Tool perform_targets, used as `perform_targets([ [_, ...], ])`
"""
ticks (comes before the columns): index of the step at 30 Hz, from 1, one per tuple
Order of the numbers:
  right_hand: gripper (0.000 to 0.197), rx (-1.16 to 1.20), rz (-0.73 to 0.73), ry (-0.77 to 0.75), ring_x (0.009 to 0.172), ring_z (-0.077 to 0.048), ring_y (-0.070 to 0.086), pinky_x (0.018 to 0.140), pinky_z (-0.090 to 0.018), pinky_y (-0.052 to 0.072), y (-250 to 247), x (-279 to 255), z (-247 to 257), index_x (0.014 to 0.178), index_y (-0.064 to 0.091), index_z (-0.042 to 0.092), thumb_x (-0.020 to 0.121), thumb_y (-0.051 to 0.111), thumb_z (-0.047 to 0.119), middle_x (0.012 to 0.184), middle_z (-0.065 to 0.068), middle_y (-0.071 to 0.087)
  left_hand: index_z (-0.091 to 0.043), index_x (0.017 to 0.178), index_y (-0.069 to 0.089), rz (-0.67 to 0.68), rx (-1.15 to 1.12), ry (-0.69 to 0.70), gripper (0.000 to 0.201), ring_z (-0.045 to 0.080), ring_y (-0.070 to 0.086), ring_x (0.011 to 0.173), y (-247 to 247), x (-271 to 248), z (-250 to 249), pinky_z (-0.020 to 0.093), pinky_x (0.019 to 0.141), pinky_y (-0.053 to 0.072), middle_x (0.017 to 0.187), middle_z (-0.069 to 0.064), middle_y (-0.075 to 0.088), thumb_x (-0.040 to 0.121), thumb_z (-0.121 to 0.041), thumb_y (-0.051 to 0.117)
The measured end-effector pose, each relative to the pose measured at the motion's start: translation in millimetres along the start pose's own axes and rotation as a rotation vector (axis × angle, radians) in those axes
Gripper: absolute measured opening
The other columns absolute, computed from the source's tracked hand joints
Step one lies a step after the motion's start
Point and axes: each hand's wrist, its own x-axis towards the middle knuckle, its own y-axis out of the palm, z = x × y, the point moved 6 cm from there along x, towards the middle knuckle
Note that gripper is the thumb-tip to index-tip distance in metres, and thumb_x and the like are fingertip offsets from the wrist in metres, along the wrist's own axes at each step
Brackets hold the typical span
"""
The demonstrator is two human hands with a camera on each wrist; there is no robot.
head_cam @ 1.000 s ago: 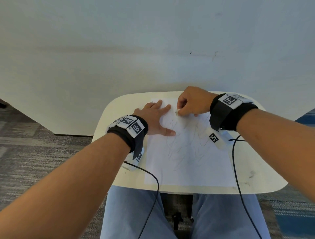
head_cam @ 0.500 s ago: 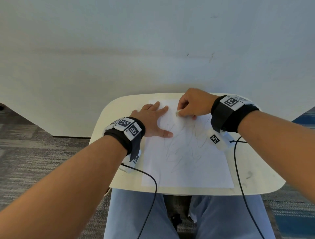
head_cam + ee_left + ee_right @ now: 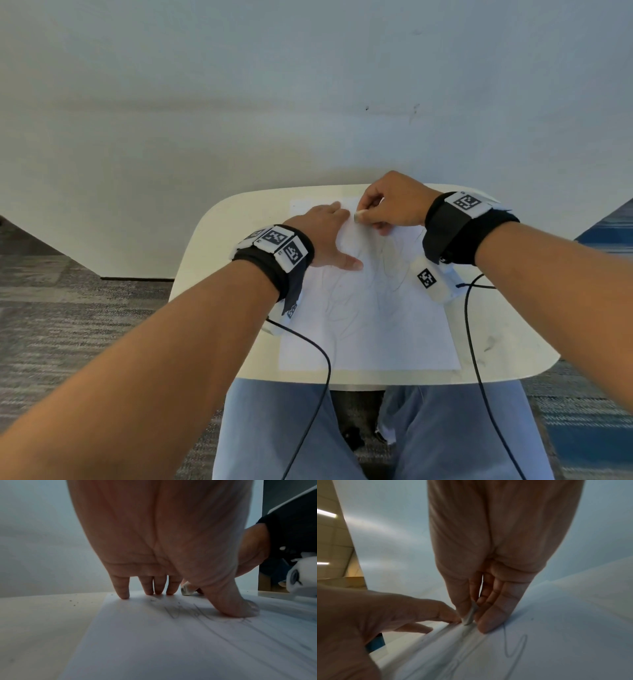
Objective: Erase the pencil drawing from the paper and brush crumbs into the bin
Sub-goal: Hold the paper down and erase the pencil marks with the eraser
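A white sheet of paper [image 3: 373, 329] with faint pencil scribbles [image 3: 383, 274] lies on a small cream table [image 3: 212, 246]. My left hand [image 3: 325, 236] presses flat on the paper's upper left, fingers spread, fingertips [image 3: 124, 595] and thumb on the sheet [image 3: 154, 649]. My right hand [image 3: 390, 205] pinches a small white eraser [image 3: 359, 216] against the paper's top part, right beside the left fingers. The eraser [image 3: 468, 618] shows between thumb and fingers in the right wrist view, and as a smudged stub [image 3: 186, 590] in the left wrist view. No bin is in view.
Small dark crumbs [image 3: 73, 602] lie on the table left of the paper. A pale wall [image 3: 308, 102] stands just behind the table. Two black cables [image 3: 318, 387] run from the wrist cameras over the table's front edge onto my lap. Grey carpet [image 3: 68, 308] surrounds the table.
The eraser hand stays at the paper's top with only slight shifts. The left hand has slid a little up the sheet, closer to the eraser.
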Motion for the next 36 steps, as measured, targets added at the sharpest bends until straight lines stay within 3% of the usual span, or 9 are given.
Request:
perform_targets([
  [4, 0.01, -0.141, 0.157, -0.058, 0.05, -0.012, 0.054, 0.046, -0.02, 0.048, 16.1, -9.1, 12.3, 0.085, 0.075, 0.02, 0.081, 0.074, 0.028, 0.08, -0.014, 0.07, -0.028, 0.154, 0.024, 0.006, -0.028, 0.017, 0.101, 0.019, 0.01, 0.15, 1.4, 2.1, -0.8, 0.046, 0.111, 0.031, 0.165, 0.0, 0.01, 0.074, -0.07, 0.068],
  [6, 0.011, -0.173, 0.188, -0.066, 0.06, -0.014, 0.056, 0.051, -0.021, 0.048, 18.5, -7.9, 12.8, 0.086, 0.077, 0.023, 0.08, 0.075, 0.032, 0.084, -0.007, 0.072, -0.028, 0.153, 0.024, 0.004, -0.034, 0.024, 0.1, 0.019, 0.01, 0.15, 1.6, 1.6, -0.4, 0.046, 0.111, 0.031, 0.164, 0.0, 0.011, 0.074, -0.069, 0.068],
  [10, 0.014, -0.223, -0.076, -0.067, 0.069, -0.006, 0.06, 0.065, -0.019, 0.045, -6.4, 2.6, 5.8, 0.088, 0.078, 0.013, 0.082, 0.074, 0.024, 0.08, 0.005, 0.071, -0.024, 0.157, 0.013, 0.013, -0.019, -0.002, 0.11, 0.017, 0.005, 0.151, 3.0, 3.0, -0.2, 0.045, 0.114, 0.027, 0.165, -0.002, 0.003, 0.074, -0.071, 0.066],
  [15, 0.012, -0.225, 0.172, -0.085, 0.076, -0.003, 0.063, 0.073, -0.018, 0.049, 14.8, -8.8, 7.8, 0.086, 0.079, 0.021, 0.08, 0.076, 0.031, 0.083, 0.011, 0.073, -0.03, 0.158, 0.009, 0.05, -0.034, -0.006, 0.11, 0.018, 0.002, 0.151, 4.6, 3.7, 0.2, 0.047, 0.115, 0.024, 0.166, -0.002, -0.001, 0.073, -0.072, 0.067],
  [20, 0.015, -0.17, -0.026, -0.037, 0.072, -0.007, 0.062, 0.072, -0.025, 0.049, -9.8, 2.0, -1.9, 0.084, 0.079, 0.015, 0.078, 0.079, 0.029, 0.077, 0.008, 0.071, -0.03, 0.158, 0.004, 0.061, -0.04, -0.019, 0.111, 0.017, -0.002, 0.151, 3.9, 4.2, 1.0, 0.046, 0.117, 0.018, 0.166, -0.003, -0.004, 0.075, -0.071, 0.066],
  [24, 0.013, -0.215, 0.167, -0.043, 0.061, -0.002, 0.057, 0.057, -0.018, 0.046, 5.6, -6.1, 3.4, 0.083, 0.078, 0.021, 0.078, 0.079, 0.033, 0.073, 0.013, 0.069, -0.03, 0.157, 0.004, 0.054, -0.05, -0.023, 0.108, 0.019, -0.002, 0.151, 5.5, 4.0, -1.4, 0.045, 0.119, 0.015, 0.166, 0.0, -0.005, 0.077, -0.072, 0.063],
  [29, 0.017, -0.168, -0.023, -0.015, 0.076, -0.012, 0.064, 0.074, -0.026, 0.052, -12.5, 2.1, -3.9, 0.085, 0.079, 0.014, 0.077, 0.08, 0.029, 0.08, 0.006, 0.072, -0.033, 0.157, 0.004, 0.046, -0.051, -0.029, 0.107, 0.019, -0.003, 0.151, 6.9, 5.9, -0.7, 0.047, 0.119, 0.014, 0.166, 0.0, -0.005, 0.076, -0.075, 0.06],
  [33, 0.014, -0.185, 0.151, -0.005, 0.058, -0.01, 0.054, 0.055, -0.025, 0.045, 2.7, -6.1, -2.2, 0.082, 0.078, 0.019, 0.077, 0.08, 0.032, 0.073, 0.008, 0.069, -0.037, 0.156, 0.0, 0.075, -0.02, -0.022, 0.105, 0.021, -0.005, 0.151, 7.4, 6.3, -2.0, 0.048, 0.119, 0.015, 0.165, 0.002, -0.008, 0.077, -0.077, 0.057],
  [36, 0.016, -0.159, 0.008, -0.002, 0.071, -0.009, 0.063, 0.071, -0.027, 0.051, -10.8, -1.0, -8.6, 0.082, 0.079, 0.017, 0.076, 0.08, 0.032, 0.079, 0.006, 0.072, -0.042, 0.155, 0.0, 0.088, -0.021, -0.032, 0.102, 0.021, -0.006, 0.151, 6.3, 5.9, -3.2, 0.048, 0.118, 0.014, 0.165, 0.001, -0.008, 0.077, -0.077, 0.057],
])
